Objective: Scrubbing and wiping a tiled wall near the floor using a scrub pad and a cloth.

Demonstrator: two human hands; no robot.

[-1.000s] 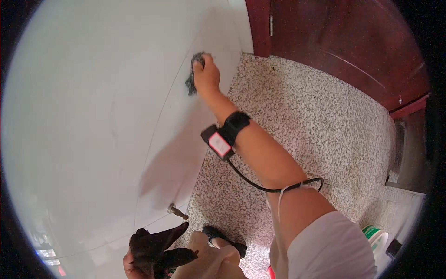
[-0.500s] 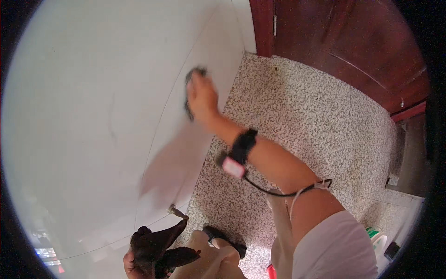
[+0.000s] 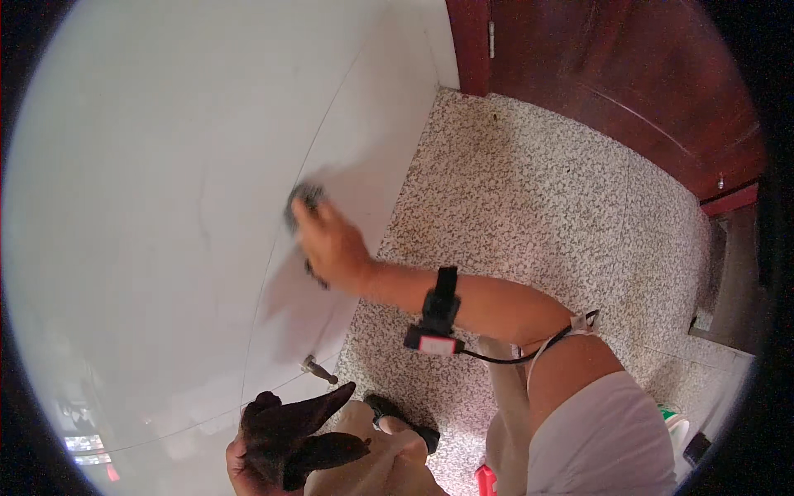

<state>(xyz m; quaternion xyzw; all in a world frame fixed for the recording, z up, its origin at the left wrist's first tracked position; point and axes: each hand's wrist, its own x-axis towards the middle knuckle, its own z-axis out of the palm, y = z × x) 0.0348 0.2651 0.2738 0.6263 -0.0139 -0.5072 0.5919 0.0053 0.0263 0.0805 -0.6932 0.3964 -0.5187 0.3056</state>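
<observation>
My right hand [image 3: 335, 252] presses a dark grey cloth [image 3: 306, 198] flat against the white tiled wall [image 3: 165, 207]. Motion blurs the hand, and the palm hides most of the cloth. At the lower edge my left hand [image 3: 238, 463], closed, grips a bunched dark brown cloth [image 3: 285, 434]. Two folded ends of that cloth hang out to the right, and it covers most of the fingers. A black strap with a small box and a cable [image 3: 438, 318] is on my right forearm.
Close to my left hand, a metal tap [image 3: 317, 369] juts from the wall. Speckled tiles cover the floor [image 3: 513, 198]. A dark red door [image 3: 628, 91] stands at the upper right. My black shoe [image 3: 397, 422] and a red object [image 3: 485, 479] show below.
My right hand has slid down and to the left along the wall with the grey cloth. The left hand and brown cloth have shifted slightly right.
</observation>
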